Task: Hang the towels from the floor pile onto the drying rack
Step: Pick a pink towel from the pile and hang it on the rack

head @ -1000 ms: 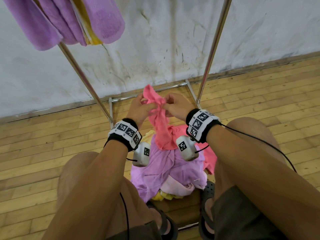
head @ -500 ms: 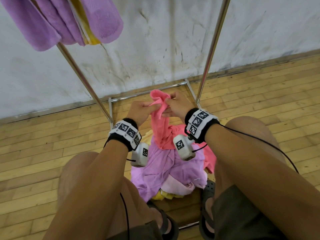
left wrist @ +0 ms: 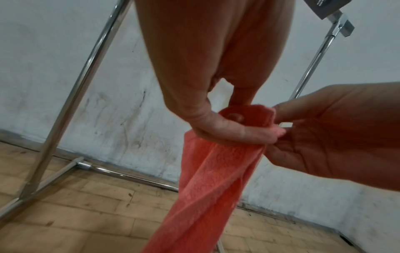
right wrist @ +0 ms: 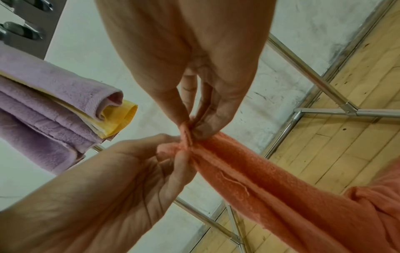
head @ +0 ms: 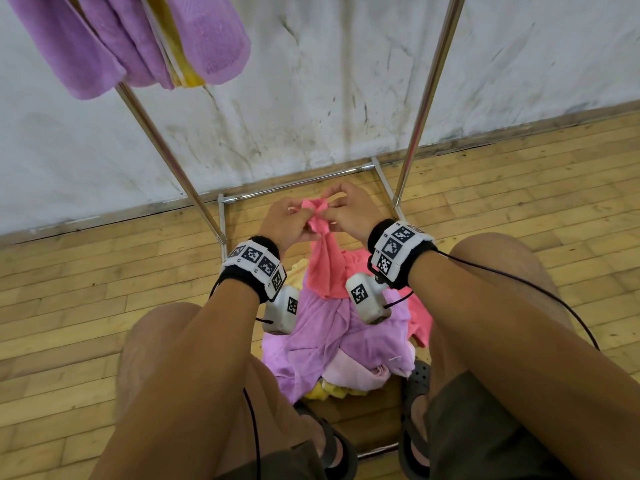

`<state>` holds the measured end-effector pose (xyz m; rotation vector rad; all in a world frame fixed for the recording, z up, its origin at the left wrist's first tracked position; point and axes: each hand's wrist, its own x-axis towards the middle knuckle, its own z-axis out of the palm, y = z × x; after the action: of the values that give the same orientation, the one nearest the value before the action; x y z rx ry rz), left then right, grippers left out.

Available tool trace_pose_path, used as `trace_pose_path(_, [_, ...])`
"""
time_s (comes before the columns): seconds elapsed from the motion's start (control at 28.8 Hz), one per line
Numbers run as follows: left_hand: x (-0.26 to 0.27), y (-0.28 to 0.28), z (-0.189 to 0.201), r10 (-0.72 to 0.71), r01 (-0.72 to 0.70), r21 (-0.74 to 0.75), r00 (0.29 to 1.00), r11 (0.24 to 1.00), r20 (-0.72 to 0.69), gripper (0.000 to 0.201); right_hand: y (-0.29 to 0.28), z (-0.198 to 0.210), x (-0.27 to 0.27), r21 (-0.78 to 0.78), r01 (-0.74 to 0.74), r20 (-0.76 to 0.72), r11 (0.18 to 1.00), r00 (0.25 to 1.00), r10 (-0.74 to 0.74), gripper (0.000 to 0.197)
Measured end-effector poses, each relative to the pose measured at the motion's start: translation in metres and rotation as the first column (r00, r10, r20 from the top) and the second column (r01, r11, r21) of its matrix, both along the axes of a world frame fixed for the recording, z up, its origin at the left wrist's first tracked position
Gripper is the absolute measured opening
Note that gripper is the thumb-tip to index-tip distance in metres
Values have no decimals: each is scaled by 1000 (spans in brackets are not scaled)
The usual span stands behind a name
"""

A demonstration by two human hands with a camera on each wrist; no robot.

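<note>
pink towel (head: pixel 323 258): top edge pinched by left hand (head: pixel 289 225) and right hand (head: pixel 349 213), both grips grasping it, held above floor pile (head: pixel 332 337), drying rack (head: pixel 420 109) behind

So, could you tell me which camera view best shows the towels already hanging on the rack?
The head view: the purple towels with the yellow one between them hang from the drying rack at upper left. The right wrist view shows their folded ends close up. The left wrist view shows none of them.
</note>
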<state>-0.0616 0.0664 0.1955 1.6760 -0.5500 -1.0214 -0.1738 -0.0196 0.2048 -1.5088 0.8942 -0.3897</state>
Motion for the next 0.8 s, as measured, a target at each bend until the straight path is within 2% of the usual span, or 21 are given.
trace_pose_path(0.07, [-1, 0, 2, 1, -1, 18, 1000, 1000, -14, 31, -1, -2, 1, -24, -16, 8, 1000, 1000, 16, 18])
trace_pose_path(0.21, [-2, 0, 4, 2, -2, 38, 1000, 999, 9, 38, -2, -8, 2, -53, -106, -8, 993, 994, 106, 10])
trace_pose_path(0.38, [2, 1, 0, 3, -3, 73, 1000, 997, 0, 38, -3, -9, -2, -200, -228, -126, 953, 971, 205, 26])
trace_pose_path(0.59, [4, 1, 6, -7, 9, 79, 999, 997, -36, 26, -8, -15, 1, -276, -228, -173, 934, 967, 185, 16])
trace_pose_path(0.62, [6, 0, 5, 11, -11, 82, 1000, 997, 4, 27, -9, -13, 0, -276, -242, -169, 930, 965, 201, 16])
trace_pose_path(0.73, [10, -2, 3, 33, -57, 85, 965, 995, 261, 30, -8, -8, -3, -252, -250, -143, 935, 965, 219, 15])
trace_pose_path(0.8, [8, -2, 10, -40, 26, 50, 952, 998, 302, 38, -8, -4, -5, -265, -236, -118, 935, 970, 211, 17])
